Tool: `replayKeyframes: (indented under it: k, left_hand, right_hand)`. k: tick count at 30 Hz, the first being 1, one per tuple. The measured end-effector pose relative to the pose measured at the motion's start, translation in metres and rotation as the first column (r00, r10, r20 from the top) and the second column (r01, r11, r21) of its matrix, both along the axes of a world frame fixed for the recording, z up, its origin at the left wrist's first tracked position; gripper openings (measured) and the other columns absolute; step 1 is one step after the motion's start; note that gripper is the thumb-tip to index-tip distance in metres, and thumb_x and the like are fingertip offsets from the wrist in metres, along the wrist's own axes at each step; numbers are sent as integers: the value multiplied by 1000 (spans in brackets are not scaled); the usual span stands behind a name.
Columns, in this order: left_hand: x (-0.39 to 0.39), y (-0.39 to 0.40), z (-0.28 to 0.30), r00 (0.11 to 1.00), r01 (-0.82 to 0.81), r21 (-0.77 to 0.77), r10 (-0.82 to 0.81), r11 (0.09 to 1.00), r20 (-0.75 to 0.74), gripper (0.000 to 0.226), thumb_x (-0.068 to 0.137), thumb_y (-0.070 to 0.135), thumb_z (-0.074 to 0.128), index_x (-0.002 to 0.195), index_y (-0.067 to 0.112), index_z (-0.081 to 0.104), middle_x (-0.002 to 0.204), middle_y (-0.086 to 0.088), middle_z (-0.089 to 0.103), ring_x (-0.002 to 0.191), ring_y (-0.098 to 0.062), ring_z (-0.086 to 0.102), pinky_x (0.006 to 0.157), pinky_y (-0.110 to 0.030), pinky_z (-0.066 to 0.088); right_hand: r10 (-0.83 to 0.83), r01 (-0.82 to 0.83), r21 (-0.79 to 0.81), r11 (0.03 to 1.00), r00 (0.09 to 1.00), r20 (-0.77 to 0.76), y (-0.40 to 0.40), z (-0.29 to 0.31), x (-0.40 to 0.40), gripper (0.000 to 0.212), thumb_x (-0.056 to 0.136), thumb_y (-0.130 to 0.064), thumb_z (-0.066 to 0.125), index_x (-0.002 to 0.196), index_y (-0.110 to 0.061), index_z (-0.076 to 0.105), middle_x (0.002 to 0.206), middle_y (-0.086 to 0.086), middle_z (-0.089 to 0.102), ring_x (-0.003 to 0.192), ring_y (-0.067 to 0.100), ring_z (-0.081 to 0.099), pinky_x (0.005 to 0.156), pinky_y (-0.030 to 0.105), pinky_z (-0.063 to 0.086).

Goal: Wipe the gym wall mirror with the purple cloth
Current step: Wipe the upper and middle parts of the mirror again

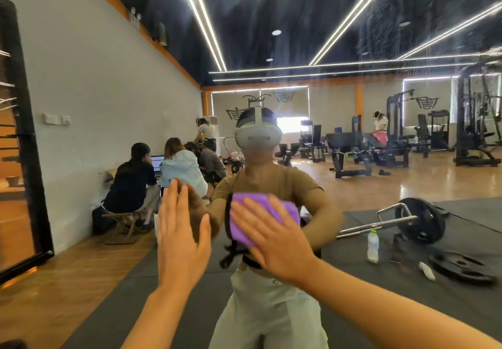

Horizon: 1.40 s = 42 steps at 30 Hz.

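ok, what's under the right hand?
The purple cloth, pressed flat against the mirror by the right hand with straight fingers. Cloth shows above and left of the fingers; its lower right part is covered by the palm. The left hand lies flat beside it, bare.

A gym: black steel weight machines [396, 142], a chrome barbell with black plates [402, 219], grey rubber floor mats [168, 275].

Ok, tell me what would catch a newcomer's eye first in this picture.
First, the purple cloth at centre, pressed flat against the mirror by the right hand, with the left hand laid open on the glass beside it. Behind them stands the reflected person in a white headset. Overhead, bright light strips cross the dark ceiling.
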<state>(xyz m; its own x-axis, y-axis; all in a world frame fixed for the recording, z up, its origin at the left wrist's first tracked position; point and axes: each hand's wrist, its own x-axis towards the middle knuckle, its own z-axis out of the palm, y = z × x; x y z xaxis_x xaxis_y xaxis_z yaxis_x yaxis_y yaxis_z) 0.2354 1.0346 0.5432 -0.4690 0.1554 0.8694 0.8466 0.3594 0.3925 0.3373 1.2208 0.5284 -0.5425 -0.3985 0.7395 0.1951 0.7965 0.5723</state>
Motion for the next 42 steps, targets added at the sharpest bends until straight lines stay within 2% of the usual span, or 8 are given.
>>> replayKeyframes:
  k: [5, 8, 14, 19, 27, 33, 38, 42]
  left_hand:
    - [-2, -10, -7, 1000, -26, -83, 25, 996, -20, 77, 95, 31, 57, 157, 22, 13, 166, 9, 1, 151, -7, -5, 120, -53, 16]
    - [-3, -14, -7, 999, -8, -98, 5, 995, -31, 77, 95, 29, 59, 158, 22, 14, 165, 12, 0, 151, -8, -4, 120, -52, 16]
    - [-7, -15, -8, 998, 13, -81, -18, 997, -60, 75, 94, 34, 57, 157, 20, 18, 163, 20, -2, 150, -3, -2, 118, -38, 12]
    - [-15, -21, -9, 993, -35, -64, 27, 997, -111, 77, 91, 51, 51, 156, 16, 25, 164, 16, 2, 151, -8, 4, 118, -39, 12]
    - [-41, -47, -23, 991, -57, -44, 51, 997, -120, 76, 87, 52, 49, 152, 17, 32, 165, 7, 8, 152, -16, 8, 119, -46, 11]
    - [-56, -68, -27, 986, -143, -40, 138, 989, -98, 73, 90, 54, 41, 152, 18, 31, 164, 1, 14, 150, -12, 6, 117, -47, 16]
    - [-67, -82, -32, 984, -171, -62, 167, 983, -67, 71, 92, 54, 38, 154, 21, 26, 164, 13, 4, 149, -3, -1, 118, -43, 16]
    - [-77, -87, -33, 982, -168, -77, 161, 983, -96, 71, 91, 54, 41, 153, 21, 30, 163, 14, 8, 148, -7, 7, 115, -45, 21]
  right_hand:
    - [-47, -82, 402, 912, 953, 301, 24, 7, 13, 60, 104, -42, 34, 159, -22, 22, 166, -3, 19, 155, 17, 5, 125, 44, -6]
    - [29, -177, 376, 910, 930, 367, 35, 53, 17, 57, 102, -38, 42, 156, -23, 31, 164, -4, 25, 154, 13, 10, 125, 43, -8]
    - [86, -102, -65, 993, 972, -217, 29, 167, 17, 56, 105, -39, 30, 156, -17, 31, 163, 4, 28, 152, 21, 21, 124, 50, 8]
    - [-70, -173, -412, 895, 856, -512, -12, 141, -19, 58, 104, -37, 30, 158, -13, 28, 165, 4, 22, 154, 23, 15, 125, 49, 4]
    - [-14, 12, 181, 983, 1000, 11, -33, 25, -36, 66, 100, -44, 43, 159, -22, 23, 166, 1, 20, 155, 24, 9, 124, 53, -3]
    - [-9, -162, 462, 872, 938, 345, -15, 70, -26, 58, 101, -42, 38, 156, -26, 33, 164, -4, 26, 153, 17, 13, 124, 48, -7]
    - [46, -44, 183, 982, 999, -10, -33, 175, -36, 56, 104, -45, 25, 156, -24, 29, 163, 1, 27, 153, 21, 17, 124, 49, 2]
    - [49, -109, -169, 980, 945, -323, -56, 210, -57, 57, 104, -38, 31, 157, -18, 31, 164, 4, 27, 153, 23, 18, 124, 43, -4]
